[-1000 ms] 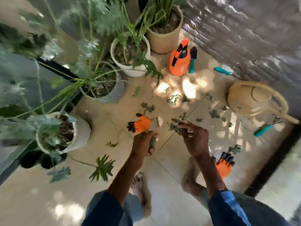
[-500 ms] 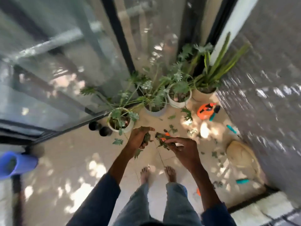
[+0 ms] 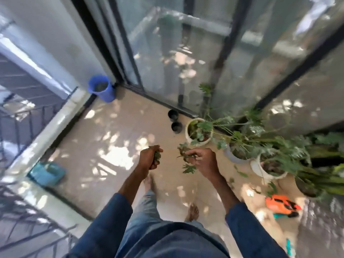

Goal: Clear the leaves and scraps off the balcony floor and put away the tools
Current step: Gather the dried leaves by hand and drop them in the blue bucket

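Note:
I stand upright on the beige balcony floor [image 3: 115,138]. My left hand [image 3: 149,158] grips a wad of green leaf scraps [image 3: 157,156] in a closed fist. My right hand [image 3: 202,161] pinches a bunch of leafy stems [image 3: 183,152], and one leaf [image 3: 189,168] dangles below it. Both hands are held in front of me at waist height, a short gap between them. An orange spray bottle [image 3: 280,203] lies on the floor at the right with a teal tool [image 3: 278,215] beside it. A few leaf scraps [image 3: 242,174] lie near the pots.
A blue bucket [image 3: 101,88] stands in the far corner by the glass door. A teal dustpan-like thing [image 3: 47,173] lies by the left ledge. Two small black pots [image 3: 175,121] and several potted plants [image 3: 199,131] line the glass on the right. A railing runs along the left.
I have risen from a crouch to standing and the view has swung left. Both hands came up off the floor, keeping their leaf scraps. The gloves and watering can left the view.

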A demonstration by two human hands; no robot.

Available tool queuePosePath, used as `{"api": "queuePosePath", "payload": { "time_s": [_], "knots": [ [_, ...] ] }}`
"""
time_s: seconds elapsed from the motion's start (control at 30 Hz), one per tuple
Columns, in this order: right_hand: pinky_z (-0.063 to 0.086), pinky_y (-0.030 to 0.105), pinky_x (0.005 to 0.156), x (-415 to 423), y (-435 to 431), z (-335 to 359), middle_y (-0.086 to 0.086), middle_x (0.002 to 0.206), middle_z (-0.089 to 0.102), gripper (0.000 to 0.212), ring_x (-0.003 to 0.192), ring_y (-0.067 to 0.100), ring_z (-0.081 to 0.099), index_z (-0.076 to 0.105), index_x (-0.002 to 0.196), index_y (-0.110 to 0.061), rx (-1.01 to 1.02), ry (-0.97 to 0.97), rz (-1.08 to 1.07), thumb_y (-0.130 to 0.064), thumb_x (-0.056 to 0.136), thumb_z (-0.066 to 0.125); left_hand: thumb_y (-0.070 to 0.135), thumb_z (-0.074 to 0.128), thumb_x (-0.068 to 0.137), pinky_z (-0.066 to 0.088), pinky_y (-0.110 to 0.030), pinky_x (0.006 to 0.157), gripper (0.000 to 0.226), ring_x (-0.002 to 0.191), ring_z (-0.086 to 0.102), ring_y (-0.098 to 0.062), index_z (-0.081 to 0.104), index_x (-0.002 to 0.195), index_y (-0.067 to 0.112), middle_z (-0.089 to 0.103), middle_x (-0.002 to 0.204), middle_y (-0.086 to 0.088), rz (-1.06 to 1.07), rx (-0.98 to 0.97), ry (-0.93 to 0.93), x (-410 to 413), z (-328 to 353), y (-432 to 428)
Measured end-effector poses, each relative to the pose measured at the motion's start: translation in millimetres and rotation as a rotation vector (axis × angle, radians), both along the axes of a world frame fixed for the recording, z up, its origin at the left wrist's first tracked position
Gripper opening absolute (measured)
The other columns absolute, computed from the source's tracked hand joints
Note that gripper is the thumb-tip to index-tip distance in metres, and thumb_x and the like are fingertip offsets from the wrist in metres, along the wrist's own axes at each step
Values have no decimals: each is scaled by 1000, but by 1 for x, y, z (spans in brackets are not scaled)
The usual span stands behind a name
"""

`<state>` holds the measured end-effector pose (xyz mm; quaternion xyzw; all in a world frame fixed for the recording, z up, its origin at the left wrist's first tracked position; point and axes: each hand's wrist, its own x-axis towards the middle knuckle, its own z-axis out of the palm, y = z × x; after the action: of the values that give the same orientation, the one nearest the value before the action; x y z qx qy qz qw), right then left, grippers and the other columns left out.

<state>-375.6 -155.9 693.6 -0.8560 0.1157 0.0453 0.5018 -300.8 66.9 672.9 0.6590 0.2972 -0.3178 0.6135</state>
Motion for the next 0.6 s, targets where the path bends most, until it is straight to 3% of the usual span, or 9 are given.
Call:
{"api": "queuePosePath", "payload": {
  "time_s": [0.1,0.33,0.6],
  "knots": [
    [49,10,71,59,52,-7,-10,85,76,25,80,-8,68,81,90,-17,4,32,101,1,74,80,33,60,98,24,-15,40,28,41,40,-15,69,85,10,52,60,-2,104,-7,4,27,-11,54],
    [60,32,73,203,197,-26,-5,85,78,24,78,11,74,81,92,-16,68,106,220,-2,73,81,35,63,97,29,-18,44,29,46,46,-16,70,87,8,57,64,-4,269,-13,21,121,-21,183],
    [55,16,70,345,337,-28,-6,81,76,23,71,0,71,81,93,-12,130,127,328,2,75,80,38,62,96,36,-21,46,32,47,50,-17,72,93,8,60,64,-2,367,39,-3,239,-27,303]
  ]
}}
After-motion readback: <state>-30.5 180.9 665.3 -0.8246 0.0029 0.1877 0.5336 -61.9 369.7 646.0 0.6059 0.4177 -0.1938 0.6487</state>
